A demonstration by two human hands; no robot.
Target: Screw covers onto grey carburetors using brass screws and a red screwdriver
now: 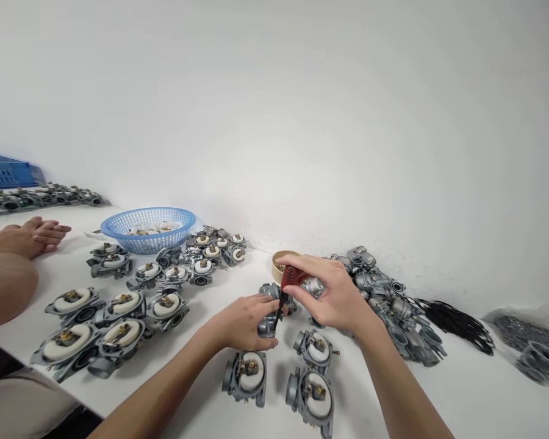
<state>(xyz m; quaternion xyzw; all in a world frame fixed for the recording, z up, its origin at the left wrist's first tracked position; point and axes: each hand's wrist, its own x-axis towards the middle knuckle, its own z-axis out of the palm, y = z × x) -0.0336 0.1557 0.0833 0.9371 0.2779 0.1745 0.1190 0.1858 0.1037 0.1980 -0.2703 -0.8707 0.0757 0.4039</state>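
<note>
My right hand [327, 292] is closed around the red handle of a screwdriver [289, 277], whose dark shaft points down at a grey metal carburetor [266, 326]. That carburetor stays under my left hand [247, 320], its fingers wrapped over and against it. The screwdriver's tip is partly hidden by my left fingers. Just in front lie carburetors with white floats and brass parts, one below my left hand [249, 375] and two to its right, the nearer carburetor [315, 396] among them. Behind the screwdriver stands a round tan container [277, 263] with small brass-coloured pieces.
A blue basket [149, 228] with white floats stands at the back left, among many carburetors [123, 302]. Another person's hands [41, 235] rest at the far left. Carburetor bodies [384, 299], black rubber rings [457, 320] and a bag of small dark parts [526, 329] lie right.
</note>
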